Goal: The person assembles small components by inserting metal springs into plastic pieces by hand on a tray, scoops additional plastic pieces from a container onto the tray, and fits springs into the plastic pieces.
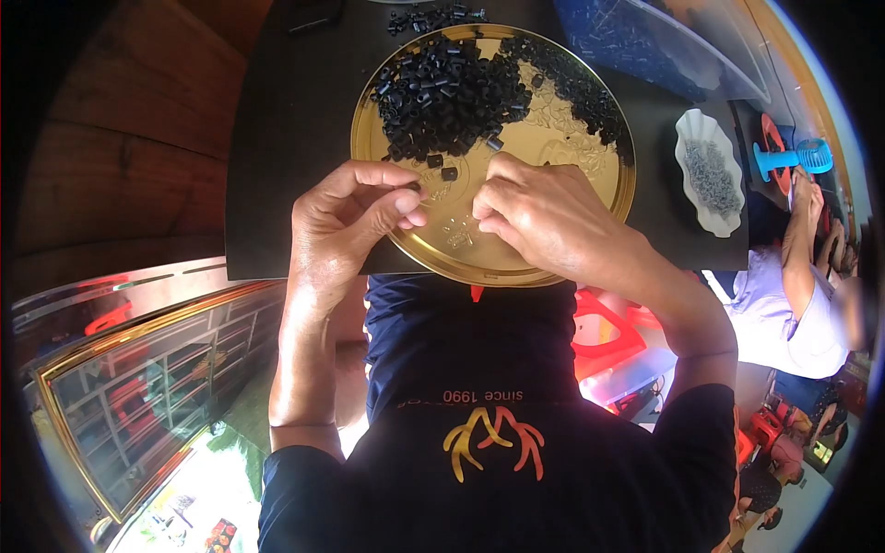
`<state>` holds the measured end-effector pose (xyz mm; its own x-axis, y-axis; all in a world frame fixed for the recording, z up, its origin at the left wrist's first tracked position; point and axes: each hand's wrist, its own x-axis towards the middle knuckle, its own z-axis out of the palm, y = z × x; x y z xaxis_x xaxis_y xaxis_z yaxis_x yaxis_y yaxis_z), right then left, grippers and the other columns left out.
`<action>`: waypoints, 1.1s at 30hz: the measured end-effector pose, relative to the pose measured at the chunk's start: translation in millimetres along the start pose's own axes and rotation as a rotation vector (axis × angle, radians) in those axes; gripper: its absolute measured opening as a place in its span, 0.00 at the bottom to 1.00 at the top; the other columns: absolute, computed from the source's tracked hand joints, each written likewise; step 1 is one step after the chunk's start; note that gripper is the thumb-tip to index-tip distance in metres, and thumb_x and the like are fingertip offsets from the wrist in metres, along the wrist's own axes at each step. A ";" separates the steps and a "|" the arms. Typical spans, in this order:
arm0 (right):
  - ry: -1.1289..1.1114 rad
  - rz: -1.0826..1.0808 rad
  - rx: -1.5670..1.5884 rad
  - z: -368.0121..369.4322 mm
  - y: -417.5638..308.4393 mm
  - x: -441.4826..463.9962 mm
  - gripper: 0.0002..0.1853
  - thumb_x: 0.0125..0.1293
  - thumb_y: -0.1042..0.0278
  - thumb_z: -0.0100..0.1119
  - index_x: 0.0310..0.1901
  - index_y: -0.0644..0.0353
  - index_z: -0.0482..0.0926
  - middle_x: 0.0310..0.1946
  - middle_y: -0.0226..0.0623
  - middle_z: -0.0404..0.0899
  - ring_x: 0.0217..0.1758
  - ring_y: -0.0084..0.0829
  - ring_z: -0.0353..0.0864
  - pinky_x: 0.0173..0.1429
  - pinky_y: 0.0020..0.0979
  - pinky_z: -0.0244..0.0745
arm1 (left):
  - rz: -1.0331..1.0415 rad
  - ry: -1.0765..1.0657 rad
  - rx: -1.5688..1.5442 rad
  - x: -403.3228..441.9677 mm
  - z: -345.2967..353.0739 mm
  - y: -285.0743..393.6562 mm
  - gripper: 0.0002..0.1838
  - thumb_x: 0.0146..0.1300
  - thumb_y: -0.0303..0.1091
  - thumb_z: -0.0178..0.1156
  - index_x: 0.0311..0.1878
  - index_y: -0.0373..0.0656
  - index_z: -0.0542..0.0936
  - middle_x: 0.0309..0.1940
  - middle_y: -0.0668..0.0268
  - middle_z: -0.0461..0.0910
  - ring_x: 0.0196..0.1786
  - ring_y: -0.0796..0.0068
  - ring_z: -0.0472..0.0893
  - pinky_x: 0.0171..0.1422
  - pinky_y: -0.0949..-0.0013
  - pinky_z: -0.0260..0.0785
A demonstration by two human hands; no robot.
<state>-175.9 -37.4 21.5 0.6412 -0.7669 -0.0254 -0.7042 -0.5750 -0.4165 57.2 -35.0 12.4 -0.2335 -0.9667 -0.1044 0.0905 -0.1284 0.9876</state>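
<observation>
A round gold tray [498, 266] lies before me with a heap of small black cylindrical pieces [442, 97] on it. Over its left front part, my left hand [355, 212] pinches a small black piece [414, 187] between thumb and forefinger. My right hand [548, 207] is over the front right of the tray, its fingers curled and pressed together; whatever they hold is hidden. Between the hands lie small shiny clear bits [457, 232] and a few loose black pieces [449, 173]. Smaller black parts [590, 101] are piled along the tray's right side.
The dark table [277, 175] carries a white scalloped dish [708, 170] of small grey pieces at the right. A clear plastic bin [645, 46] stands at the back right. More black pieces [433, 18] lie behind the tray. Another person [793, 304] sits at the right near a blue fan [811, 157].
</observation>
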 end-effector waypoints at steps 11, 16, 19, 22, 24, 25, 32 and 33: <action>0.369 -0.013 0.626 -11.2 0.8 5.9 0.04 0.65 0.74 0.64 0.39 0.62 0.80 0.36 0.35 0.77 0.34 0.27 0.79 0.38 0.29 0.74 | -0.031 -0.081 -0.048 2.2 11.3 -1.9 0.10 0.64 0.19 0.63 0.48 0.32 0.78 0.38 0.57 0.84 0.41 0.71 0.86 0.49 0.68 0.81; 0.399 0.025 0.753 -9.7 -0.1 6.0 0.04 0.65 0.75 0.65 0.41 0.62 0.81 0.36 0.34 0.78 0.35 0.22 0.79 0.37 0.25 0.73 | -0.040 -0.127 -0.139 4.2 22.2 -1.6 0.11 0.64 0.19 0.64 0.48 0.32 0.77 0.41 0.57 0.84 0.44 0.72 0.85 0.53 0.71 0.79; 0.352 0.054 0.741 -13.5 -2.6 3.1 0.04 0.67 0.77 0.63 0.42 0.64 0.81 0.39 0.35 0.78 0.41 0.24 0.80 0.45 0.25 0.75 | -0.051 -0.123 -0.130 4.7 26.2 -0.1 0.09 0.64 0.19 0.64 0.47 0.32 0.77 0.40 0.57 0.84 0.43 0.72 0.85 0.52 0.72 0.79; 0.531 -0.078 0.490 -5.3 1.3 5.5 0.07 0.62 0.74 0.67 0.41 0.61 0.82 0.35 0.35 0.78 0.33 0.29 0.81 0.35 0.29 0.76 | -0.030 -0.106 -0.132 7.6 29.7 -2.9 0.09 0.64 0.19 0.64 0.46 0.32 0.77 0.38 0.58 0.84 0.43 0.72 0.86 0.51 0.72 0.80; 0.585 -0.124 0.313 -4.1 -1.0 4.0 0.09 0.61 0.73 0.68 0.43 0.60 0.83 0.36 0.35 0.78 0.32 0.33 0.81 0.34 0.30 0.77 | -0.026 -0.071 -0.135 8.6 32.1 -2.9 0.09 0.64 0.20 0.64 0.46 0.32 0.77 0.37 0.58 0.84 0.42 0.72 0.86 0.50 0.72 0.80; 0.610 -0.147 0.225 -3.3 -2.8 3.2 0.10 0.60 0.73 0.69 0.44 0.59 0.83 0.37 0.35 0.79 0.32 0.34 0.82 0.33 0.30 0.77 | -0.005 -0.051 -0.129 9.6 32.2 -3.4 0.09 0.64 0.20 0.64 0.46 0.31 0.77 0.37 0.58 0.84 0.41 0.72 0.86 0.49 0.72 0.80; 0.522 -0.016 0.310 -11.2 9.8 4.6 0.10 0.63 0.71 0.65 0.46 0.58 0.83 0.36 0.35 0.80 0.35 0.36 0.83 0.38 0.33 0.78 | 0.085 0.054 -0.144 16.3 20.8 -5.5 0.06 0.65 0.20 0.63 0.44 0.35 0.78 0.36 0.53 0.85 0.38 0.70 0.86 0.46 0.70 0.80; 0.475 -0.010 0.301 -12.3 18.2 4.2 0.09 0.63 0.70 0.65 0.44 0.58 0.84 0.36 0.35 0.80 0.35 0.36 0.83 0.38 0.34 0.78 | 0.075 0.079 -0.140 16.3 17.3 -5.1 0.06 0.65 0.20 0.63 0.44 0.35 0.78 0.36 0.52 0.85 0.37 0.70 0.86 0.46 0.70 0.80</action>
<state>-189.9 -54.6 25.0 0.3905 -0.8460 0.3630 -0.5362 -0.5295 -0.6573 36.2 -46.3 7.7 -0.1450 -0.9884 -0.0452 0.2398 -0.0794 0.9676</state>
